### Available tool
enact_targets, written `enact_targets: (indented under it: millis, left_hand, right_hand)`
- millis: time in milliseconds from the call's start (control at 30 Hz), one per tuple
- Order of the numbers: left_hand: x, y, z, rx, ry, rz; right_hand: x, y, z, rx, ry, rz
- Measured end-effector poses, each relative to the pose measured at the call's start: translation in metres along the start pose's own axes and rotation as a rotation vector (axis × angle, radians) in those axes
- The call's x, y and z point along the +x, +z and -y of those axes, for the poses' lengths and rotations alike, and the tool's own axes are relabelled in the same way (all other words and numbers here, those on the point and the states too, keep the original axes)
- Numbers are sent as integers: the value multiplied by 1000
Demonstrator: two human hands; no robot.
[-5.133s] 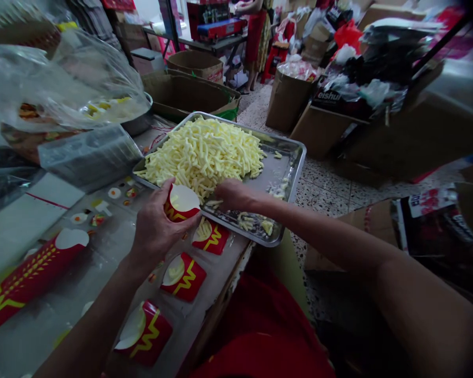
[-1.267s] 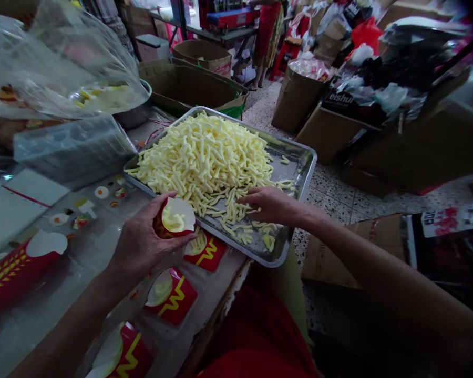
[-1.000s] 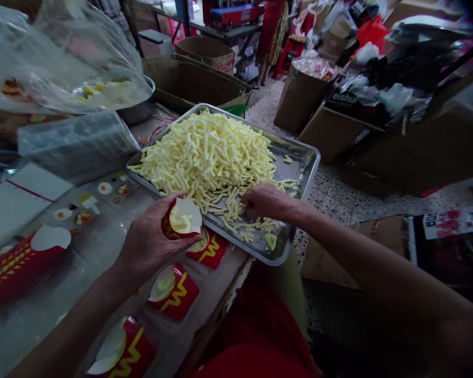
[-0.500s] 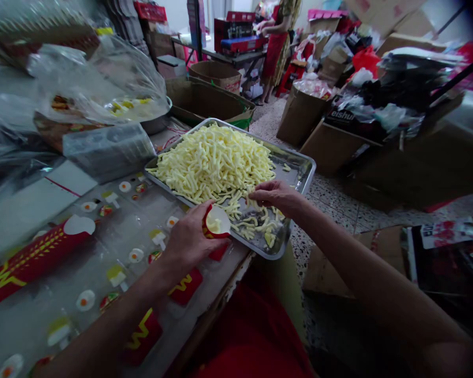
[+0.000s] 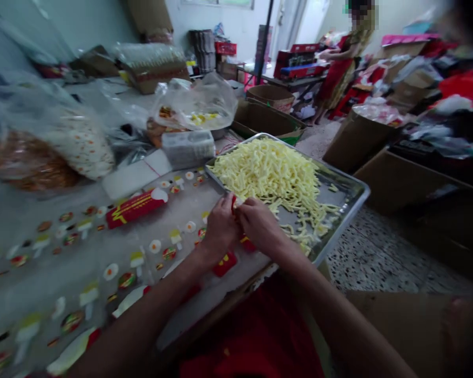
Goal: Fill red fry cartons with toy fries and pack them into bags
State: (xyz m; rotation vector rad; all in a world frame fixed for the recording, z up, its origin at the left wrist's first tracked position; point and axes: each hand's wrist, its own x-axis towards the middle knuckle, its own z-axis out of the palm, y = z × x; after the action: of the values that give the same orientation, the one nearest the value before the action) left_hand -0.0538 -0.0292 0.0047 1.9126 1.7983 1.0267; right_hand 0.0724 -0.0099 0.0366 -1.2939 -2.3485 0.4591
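Note:
In my left hand [image 5: 222,223] is a small red french fry carton [image 5: 234,203], mostly covered by my fingers. My right hand [image 5: 258,224] is closed at the carton's mouth, pinching pale french-fry-shaped strips that are largely hidden. Just beyond both hands, a metal tray [image 5: 350,210] bears a tall heap of pale yellow french-fry-shaped strips [image 5: 266,165]. More strips lie scattered toward its near right side. Below my hands, a red carton with a yellow mark [image 5: 224,263] lies flat on the table. A stack of nested red cartons [image 5: 136,208] rests farther left.
Rows of small egg, popsicle and round food pieces [image 5: 126,280] cover the table [image 5: 142,325]. Filled plastic bags [image 5: 43,152] and a clear plastic container [image 5: 188,148] stand behind. Cardboard boxes [image 5: 410,181] crowd the floor at right. A person [image 5: 339,68] stands at a far table.
My right hand has moved left from the tray's strips to the carton in my left hand. The camera view has turned left and up, showing more of the table and room.

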Motion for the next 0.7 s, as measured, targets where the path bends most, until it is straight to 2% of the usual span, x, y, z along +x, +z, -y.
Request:
enact_targets:
  millis: [133,200,267,333,400,467,600,700]
  left_hand:
    - [-36,-48,23,-29,30,-35]
    - [-62,-77,36,-55,-5,-68]
    - [-91,-105,48,-99,-96,-151]
    - [-118,-129,60,-162,-206,-277]
    - [-145,-150,72,-213,-302,-398]
    - [-172,-171,86,-250,-393,-477]
    - [-226,-232,126,-231,-552,-461]
    - [-267,-294,169,-28,-666,-492]
  right_hand:
    - [1,3,38,305,-343,166]
    - [-2,12,61,257,-456,118]
    - [-6,28,85,101,-474,1]
    - [-9,51,111,62,-489,-34]
    - [-12,76,140,184,-526,67]
    - [-9,100,172,364,-554,242]
    - [22,146,245,608,-549,532]
    - [60,182,308,605,-547,645]
